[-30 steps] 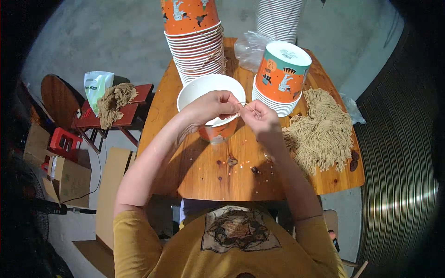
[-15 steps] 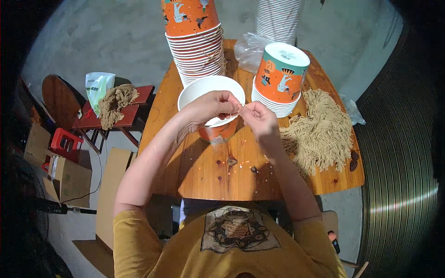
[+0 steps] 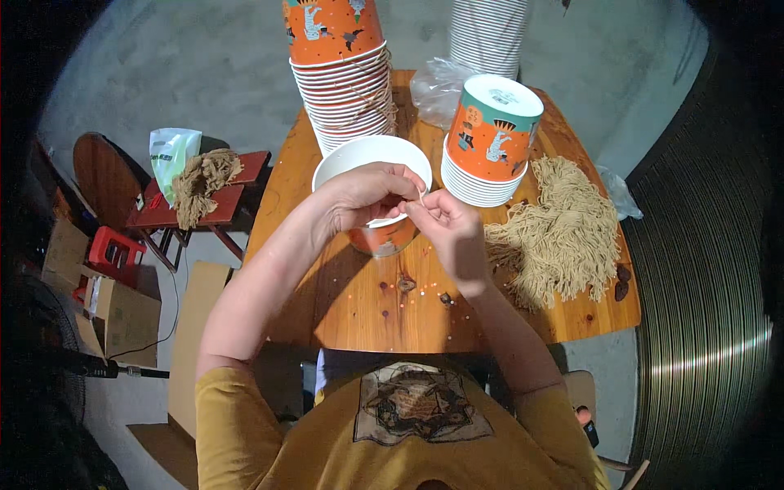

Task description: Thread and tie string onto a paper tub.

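Both of my hands meet over the front right rim of an orange paper bucket (image 3: 384,241) that stands upright with its white inside facing me. My left hand (image 3: 367,194) is closed in a pinch on a thin pale string (image 3: 422,196). My right hand (image 3: 452,233) pinches the same string close to the left fingertips. Fingers partly hide where the string runs and whether it is knotted. To the right of my right hand lies a loose heap of tan strings (image 3: 567,237) on the wooden table (image 3: 367,322).
Behind the bucket rises a tall stack of orange buckets (image 3: 343,98), strings hanging down its side. Upside-down buckets (image 3: 494,139) stand to the right, near a clear plastic bag (image 3: 441,90) and a tall white stack (image 3: 487,37). More tan string (image 3: 204,184) lies on a red bench (image 3: 184,208) at left.
My right hand has shifted slightly down and left, and its fingers have folded in closer to the left fingertips. The left hand stays nearly in place.
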`<state>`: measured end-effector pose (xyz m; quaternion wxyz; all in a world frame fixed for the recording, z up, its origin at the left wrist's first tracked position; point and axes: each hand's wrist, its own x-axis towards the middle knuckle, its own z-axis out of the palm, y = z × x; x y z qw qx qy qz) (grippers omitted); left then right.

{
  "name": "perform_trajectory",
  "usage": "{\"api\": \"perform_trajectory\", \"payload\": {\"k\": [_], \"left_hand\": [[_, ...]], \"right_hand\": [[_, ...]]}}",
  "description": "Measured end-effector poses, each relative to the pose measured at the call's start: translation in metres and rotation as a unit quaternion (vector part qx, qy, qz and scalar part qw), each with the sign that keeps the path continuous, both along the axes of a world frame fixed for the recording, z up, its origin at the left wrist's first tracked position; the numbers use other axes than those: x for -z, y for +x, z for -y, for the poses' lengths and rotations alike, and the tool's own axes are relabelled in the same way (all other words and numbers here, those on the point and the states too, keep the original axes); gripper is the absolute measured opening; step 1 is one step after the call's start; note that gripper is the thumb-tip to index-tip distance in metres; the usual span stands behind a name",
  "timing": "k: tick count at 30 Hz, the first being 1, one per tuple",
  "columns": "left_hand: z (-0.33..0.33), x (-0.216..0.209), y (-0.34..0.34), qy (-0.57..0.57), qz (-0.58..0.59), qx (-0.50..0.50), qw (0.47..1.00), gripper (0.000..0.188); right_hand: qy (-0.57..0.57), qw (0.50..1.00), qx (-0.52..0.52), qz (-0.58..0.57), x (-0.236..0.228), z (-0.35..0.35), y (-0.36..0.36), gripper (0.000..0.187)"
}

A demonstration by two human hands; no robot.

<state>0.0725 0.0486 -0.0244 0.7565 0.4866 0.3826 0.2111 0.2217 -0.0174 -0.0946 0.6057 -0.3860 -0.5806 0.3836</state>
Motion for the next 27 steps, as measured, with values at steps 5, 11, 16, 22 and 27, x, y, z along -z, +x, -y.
{"api": "perform_trajectory", "payload": {"k": [5,11,16,22,27], "left_hand": [[-0.002,0.001,-0.005,0.066,-0.029,0.013,0.997,0.015],[-0.001,0.001,-0.002,0.099,-0.035,0.032,0.994,0.015],[0.001,0.005,-0.001,0.084,-0.003,0.028,0.996,0.017],[0.001,0.007,-0.003,0.136,-0.033,0.023,0.99,0.02],[0.003,0.004,-0.001,0.221,-0.084,0.016,0.971,0.026]], "right_hand": [[-0.053,0.997,-0.037,0.046,-0.021,0.007,0.015,0.014],[-0.124,0.987,-0.06,-0.078,-0.018,-0.002,0.022,0.015],[-0.101,0.99,-0.081,-0.051,-0.018,-0.004,0.023,0.013],[-0.054,0.995,-0.081,-0.017,-0.018,-0.004,0.019,0.013],[-0.039,0.997,-0.057,0.03,-0.016,-0.007,0.021,0.015]]}}
